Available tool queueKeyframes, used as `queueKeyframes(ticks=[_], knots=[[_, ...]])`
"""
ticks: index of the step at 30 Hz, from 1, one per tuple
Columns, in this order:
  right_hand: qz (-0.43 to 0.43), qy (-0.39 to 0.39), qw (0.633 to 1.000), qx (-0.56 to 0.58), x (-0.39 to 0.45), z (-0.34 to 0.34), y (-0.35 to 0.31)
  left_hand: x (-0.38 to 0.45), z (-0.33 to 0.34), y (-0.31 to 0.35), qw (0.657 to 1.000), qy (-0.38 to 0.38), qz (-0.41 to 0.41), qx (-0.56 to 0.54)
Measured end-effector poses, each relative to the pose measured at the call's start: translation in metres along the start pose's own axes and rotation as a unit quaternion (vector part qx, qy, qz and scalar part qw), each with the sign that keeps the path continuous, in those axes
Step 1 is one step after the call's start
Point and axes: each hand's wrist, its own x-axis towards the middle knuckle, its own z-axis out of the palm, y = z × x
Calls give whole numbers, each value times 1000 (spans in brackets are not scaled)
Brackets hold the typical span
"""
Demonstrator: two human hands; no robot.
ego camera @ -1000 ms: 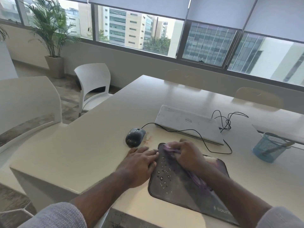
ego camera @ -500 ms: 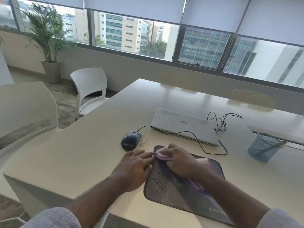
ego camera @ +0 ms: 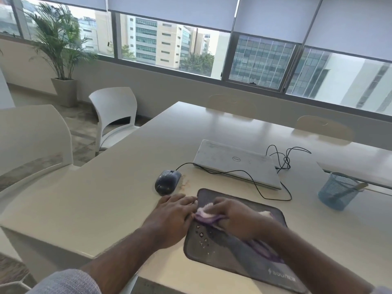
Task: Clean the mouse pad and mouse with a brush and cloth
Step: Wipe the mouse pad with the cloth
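Note:
A dark grey mouse pad lies near the table's front edge, with small crumbs on its left part. My right hand grips a purple and white cloth and presses it on the pad's upper left area. My left hand lies flat on the table at the pad's left edge, fingertips touching it. A black wired mouse sits on the table just beyond my left hand. A brush handle leans in the blue mesh cup at the right.
A closed white laptop lies behind the pad, with the mouse cable looping in front of it. A brownish smear marks the table beside the mouse. White chairs stand to the left of the table.
My right hand has slid the cloth a little toward me and to the left over the pad. My left hand stays at the pad's edge. The camera has tilted slightly.

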Motion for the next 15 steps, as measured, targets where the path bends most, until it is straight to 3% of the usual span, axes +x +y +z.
queueKeyframes(ticks=[2, 6, 8, 11, 13, 15], knots=[[24, -23, 999, 21, -1, -11, 12, 1, -1, 0, 1000, 2, -2, 0], [130, 150, 979, -48, 22, -12, 30, 0, -3, 3, 1000, 2, 6, -2], [162, 177, 969, -53, 34, -2, 27, 0, -4, 3, 1000, 2, 8, 2], [102, 123, 987, -16, 30, 4, 15, 1, -2, 1, 1000, 4, 7, 0], [53, 39, 998, -9, 17, -6, 9, 2, 0, -1, 1000, 0, 3, -1], [59, -27, 998, -14, 10, -20, 12, 2, 1, -2, 1000, -2, -1, -4]])
